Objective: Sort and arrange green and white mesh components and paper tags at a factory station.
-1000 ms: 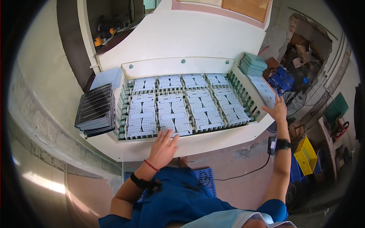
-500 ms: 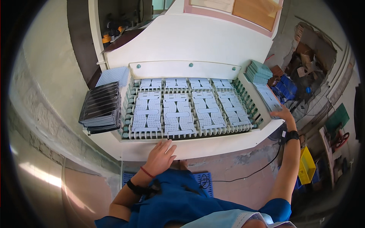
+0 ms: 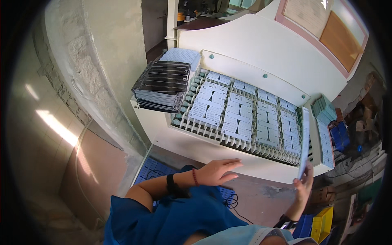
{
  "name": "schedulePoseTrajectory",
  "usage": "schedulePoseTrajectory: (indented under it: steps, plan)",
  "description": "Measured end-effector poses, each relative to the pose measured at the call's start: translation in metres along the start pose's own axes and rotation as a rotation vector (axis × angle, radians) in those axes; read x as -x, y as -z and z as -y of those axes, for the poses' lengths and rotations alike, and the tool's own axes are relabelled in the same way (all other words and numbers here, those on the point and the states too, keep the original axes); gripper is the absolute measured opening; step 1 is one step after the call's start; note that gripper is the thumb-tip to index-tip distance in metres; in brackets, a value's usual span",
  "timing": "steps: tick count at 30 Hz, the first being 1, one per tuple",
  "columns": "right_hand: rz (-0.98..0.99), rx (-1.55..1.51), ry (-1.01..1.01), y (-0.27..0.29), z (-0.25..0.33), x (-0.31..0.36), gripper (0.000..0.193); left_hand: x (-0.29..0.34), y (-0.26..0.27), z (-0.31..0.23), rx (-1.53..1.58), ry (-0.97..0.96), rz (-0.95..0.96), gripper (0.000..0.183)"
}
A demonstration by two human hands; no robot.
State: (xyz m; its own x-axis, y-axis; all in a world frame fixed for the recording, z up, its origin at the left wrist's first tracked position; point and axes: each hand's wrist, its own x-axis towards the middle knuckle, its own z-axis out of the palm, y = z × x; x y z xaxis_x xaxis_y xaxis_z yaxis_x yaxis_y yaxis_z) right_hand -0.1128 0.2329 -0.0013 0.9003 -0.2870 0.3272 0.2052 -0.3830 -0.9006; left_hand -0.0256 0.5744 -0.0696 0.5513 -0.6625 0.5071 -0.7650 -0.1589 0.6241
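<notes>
My right hand [image 3: 303, 187] grips the lower end of a thin, pale panel [image 3: 304, 141], which looks like a circuit board sheet. The panel stands nearly upright, edge toward me, at the right side of the roller conveyor [image 3: 228, 141]. My left hand [image 3: 217, 172] hovers in front of the machine's front edge, fingers stretched out and holding nothing. Similar pale panels with dark cut-outs lie in rows on the rollers, among them a nearer left panel [image 3: 209, 103]. More of them form a stack [image 3: 325, 141] on the right ledge.
Dark, flat sheets or trays make a tall pile [image 3: 163, 83] at the machine's left, with pale blue bubbled sheets [image 3: 180, 56] behind. Green-edged pads [image 3: 324, 108] sit on the right ledge. A yellow bin [image 3: 322, 224] stands low at right. A cable [image 3: 231, 201] lies below.
My right hand has lifted a panel off the right-hand stack and brought it inward, upright. My left hand has moved right along the front edge. The view has turned left.
</notes>
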Motion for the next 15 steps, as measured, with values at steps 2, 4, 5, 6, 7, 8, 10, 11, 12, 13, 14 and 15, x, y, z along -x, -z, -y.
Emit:
schedulePoseTrajectory:
  steps: [2, 4, 5, 6, 7, 8, 10, 11, 12, 13, 14, 15]
  plan:
    - [0.05, -0.151, -0.017, -0.061, -0.001, 0.013, 0.106, -0.003, -0.005, -0.005, 0.516, 0.133, 0.102, 0.054]
    - [0.102, -0.302, 0.001, -0.118, -0.014, 0.021, 0.098, 0.002, -0.018, -0.005, 0.797, 0.174, 0.052, 0.056]
    - [0.108, -0.29, 0.016, -0.144, -0.013, 0.025, 0.095, 0.005, -0.022, -0.003, 1.079, 0.215, -0.012, 0.058]
    - [0.117, -0.136, 0.134, -0.164, -0.019, 0.027, 0.092, -0.001, -0.014, -0.009, 1.188, 0.202, 0.005, 0.056]
    - [0.117, -0.013, 0.24, -0.184, -0.018, 0.028, 0.091, 0.004, -0.012, 0.001, 0.947, 0.185, -0.018, 0.049]
    - [0.11, 0.086, 0.277, -0.2, -0.007, 0.032, 0.092, 0.013, -0.012, 0.009, 1.0, 0.256, -0.094, 0.045]
    - [0.151, 0.213, 0.214, -0.22, 0.002, 0.039, 0.1, 0.023, -0.002, 0.008, 1.069, 0.387, -0.253, 0.038]
    - [0.183, 0.258, 0.175, -0.224, 0.005, 0.04, 0.103, 0.026, 0.001, 0.01, 1.071, 0.391, -0.225, 0.038]
    - [0.237, 0.287, 0.173, -0.221, 0.006, 0.039, 0.103, 0.029, 0.004, 0.011, 1.132, 0.413, -0.307, 0.038]
    - [0.229, 0.289, 0.165, -0.219, 0.003, 0.037, 0.103, 0.033, 0.007, 0.011, 1.193, 0.434, -0.404, 0.038]
    - [0.273, 0.112, 0.13, -0.218, -0.003, 0.034, 0.098, 0.035, 0.014, 0.011, 1.179, 0.444, -0.468, 0.037]
    - [0.316, -0.066, 0.096, -0.217, -0.007, 0.033, 0.093, 0.037, 0.024, 0.013, 1.184, 0.447, -0.461, 0.037]
